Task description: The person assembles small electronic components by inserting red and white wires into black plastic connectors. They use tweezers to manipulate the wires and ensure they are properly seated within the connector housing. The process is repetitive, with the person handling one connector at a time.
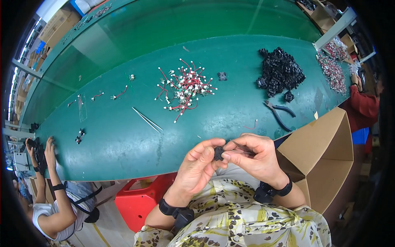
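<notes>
Close to my body, over the table's near edge, my left hand (194, 169) pinches a small black plastic part (218, 153) between thumb and fingers. My right hand (262, 160) is closed around a thin, dark, slender tool (242, 150) that looks like tweezers; the fingers cover most of it. The right thumb tip lies against the black part's edge. Ahead on the table is a heap of red wires with white connectors (187, 88). A large pile of black plastic parts (279, 72) lies to its right, and a single dark part (222, 76) lies between them.
Pliers (279, 114) with dark handles lie right of centre, tweezers (147, 120) left of it. An open cardboard box (319, 156) stands at my right, a red stool (142, 201) below left. Co-workers sit at left (61, 206) and right (364, 105).
</notes>
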The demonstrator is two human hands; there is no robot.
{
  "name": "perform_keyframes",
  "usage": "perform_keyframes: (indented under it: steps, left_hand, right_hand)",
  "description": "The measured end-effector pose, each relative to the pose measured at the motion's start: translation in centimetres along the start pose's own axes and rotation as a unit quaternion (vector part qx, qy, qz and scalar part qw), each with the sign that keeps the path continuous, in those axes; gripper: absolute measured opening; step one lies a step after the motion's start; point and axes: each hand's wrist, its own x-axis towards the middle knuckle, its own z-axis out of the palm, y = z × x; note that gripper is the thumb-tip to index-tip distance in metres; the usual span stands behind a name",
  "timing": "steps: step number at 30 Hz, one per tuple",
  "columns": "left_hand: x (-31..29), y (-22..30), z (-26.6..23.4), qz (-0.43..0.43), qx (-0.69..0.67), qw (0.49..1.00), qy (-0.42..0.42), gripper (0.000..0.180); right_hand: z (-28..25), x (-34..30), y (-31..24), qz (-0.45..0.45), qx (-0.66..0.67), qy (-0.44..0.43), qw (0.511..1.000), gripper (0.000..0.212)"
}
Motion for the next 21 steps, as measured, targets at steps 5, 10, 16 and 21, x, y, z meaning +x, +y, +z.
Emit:
perform_keyframes:
  steps: [5,10,16,21]
  left_hand:
    - [-0.4,0.6,0.7,0.030,0.104,0.994,0.024,0.038]
    - [-0.1,1.3,0.8,0.180,0.255,0.950,-0.007,0.037]
    - [0.4,2.3,0.5,0.174,0.146,0.973,0.032,0.031]
    - [1.1,2.1,-0.6,0.133,0.105,0.985,0.035,0.032]
  right_hand:
    - [0.3,0.4,0.1,0.048,0.083,0.006,0.995,0.014]
    - [0.4,1.4,-1.4,0.101,0.060,-0.029,0.993,0.018]
    - [-1.9,5.8,-4.5,-0.015,-0.275,0.001,0.961,0.017]
    - [-3.9,13.0,-1.9,-0.076,-0.351,0.028,0.933,0.022]
